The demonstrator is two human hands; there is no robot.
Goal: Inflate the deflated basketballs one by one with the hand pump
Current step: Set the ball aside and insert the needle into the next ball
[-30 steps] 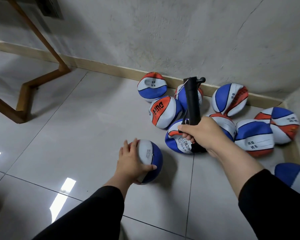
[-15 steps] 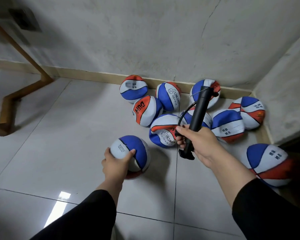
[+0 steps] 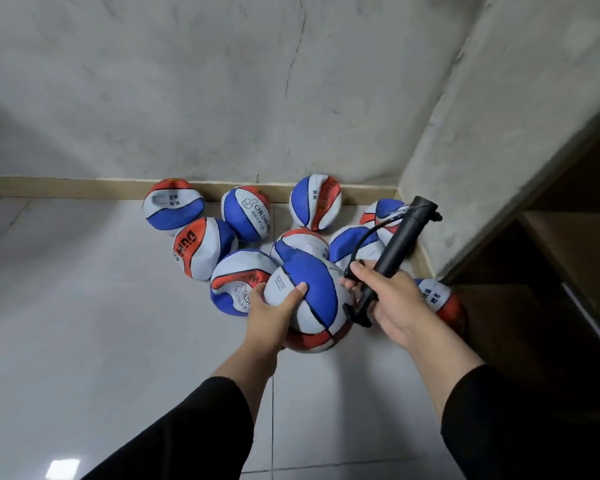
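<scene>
My left hand grips a blue, white and red basketball from its left side and holds it above the floor in front of me. My right hand holds the black hand pump by its lower barrel, just right of that ball. The pump tilts up to the right, and its thin black hose loops back toward my fingers. Behind, several dented, deflated basketballs in the same colours lie heaped in the wall corner.
A beige skirting board runs along the grey wall behind the heap. A wall corner juts out at right, with dark wooden shelving beside it. One more ball lies under my right wrist. Grey floor tiles spread left.
My left hand has lifted the ball off the floor and brought it right, up against the pump hand. The view has swung right toward the corner.
</scene>
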